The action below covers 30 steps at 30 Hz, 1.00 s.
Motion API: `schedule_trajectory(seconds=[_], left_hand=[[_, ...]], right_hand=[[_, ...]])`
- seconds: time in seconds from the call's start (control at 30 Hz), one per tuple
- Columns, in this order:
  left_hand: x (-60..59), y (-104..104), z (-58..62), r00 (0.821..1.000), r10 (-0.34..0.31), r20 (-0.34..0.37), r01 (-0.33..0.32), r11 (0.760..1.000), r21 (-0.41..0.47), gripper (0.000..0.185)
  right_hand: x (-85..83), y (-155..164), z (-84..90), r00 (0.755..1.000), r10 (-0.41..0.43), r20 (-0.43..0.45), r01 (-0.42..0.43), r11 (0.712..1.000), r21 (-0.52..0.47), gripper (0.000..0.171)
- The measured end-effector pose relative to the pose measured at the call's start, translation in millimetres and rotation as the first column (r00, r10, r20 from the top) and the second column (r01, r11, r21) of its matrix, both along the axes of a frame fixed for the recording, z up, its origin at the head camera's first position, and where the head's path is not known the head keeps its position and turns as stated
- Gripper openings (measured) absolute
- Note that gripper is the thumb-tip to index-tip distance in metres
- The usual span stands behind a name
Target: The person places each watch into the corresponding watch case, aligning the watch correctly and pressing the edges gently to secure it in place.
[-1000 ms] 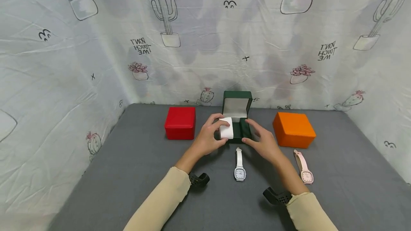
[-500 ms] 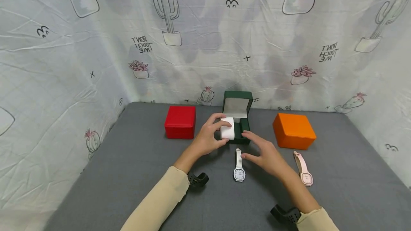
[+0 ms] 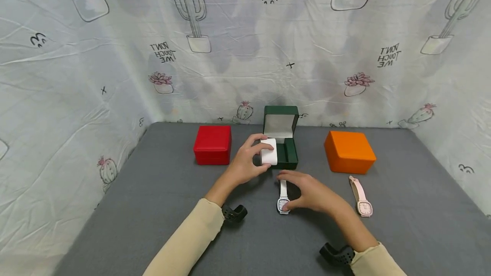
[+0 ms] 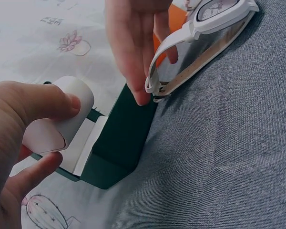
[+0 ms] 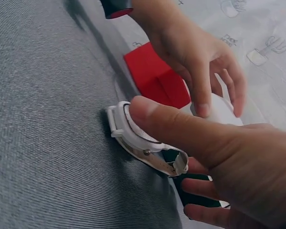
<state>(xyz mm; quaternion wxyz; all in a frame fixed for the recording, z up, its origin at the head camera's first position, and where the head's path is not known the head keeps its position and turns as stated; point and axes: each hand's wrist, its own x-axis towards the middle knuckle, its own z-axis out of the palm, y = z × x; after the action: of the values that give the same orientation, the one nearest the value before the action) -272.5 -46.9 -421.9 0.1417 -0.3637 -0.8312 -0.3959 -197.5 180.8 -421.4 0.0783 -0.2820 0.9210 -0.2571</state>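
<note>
left hand (image 3: 245,166): fingers curled, pinching | right hand (image 3: 310,193): fingers curled, gripping

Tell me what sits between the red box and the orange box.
In the head view, the open green box stands between the red box and orange box, with the left hand holding a white cushion there.

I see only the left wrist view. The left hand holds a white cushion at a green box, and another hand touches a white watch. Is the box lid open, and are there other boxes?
Observer: Yes. In the head view the green box has its lid standing upright at the back. A shut red box sits to its left and a shut orange box to its right.
Operator: Is there only one watch?
Observer: No. A pink watch lies flat on the grey table, right of the white watch.
Operator: How does the right hand hold the white watch?
Observer: In the right wrist view the right hand has its thumb pressed on the watch face.
</note>
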Motion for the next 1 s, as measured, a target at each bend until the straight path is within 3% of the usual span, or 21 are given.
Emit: schedule_trajectory(seconds=[0.23,0.37,0.63,1.0], left_hand=[[1.1,-0.2,0.3,1.000,0.006,0.012,-0.006,1.000,-0.006,0.039],[2.2,0.2,1.1,0.999,-0.001,0.042,0.001,1.000,-0.008,0.038],[2.5,1.2,0.6,0.998,-0.020,0.058,0.020,1.000,-0.002,0.039],[6.9,5.1,3.0,0.994,-0.091,0.067,0.093,0.995,-0.036,0.040]], right_hand=[[3.9,-4.5,-0.6,1.000,-0.017,0.006,0.016,0.992,0.122,0.089],[5.3,-5.3,0.5,1.000,-0.004,0.000,0.004,0.990,0.140,0.078],[4.8,-3.7,3.4,1.000,-0.002,-0.027,0.005,0.996,0.089,0.035],[-1.0,3.4,5.1,0.987,-0.048,-0.155,0.040,0.998,-0.053,0.034]])
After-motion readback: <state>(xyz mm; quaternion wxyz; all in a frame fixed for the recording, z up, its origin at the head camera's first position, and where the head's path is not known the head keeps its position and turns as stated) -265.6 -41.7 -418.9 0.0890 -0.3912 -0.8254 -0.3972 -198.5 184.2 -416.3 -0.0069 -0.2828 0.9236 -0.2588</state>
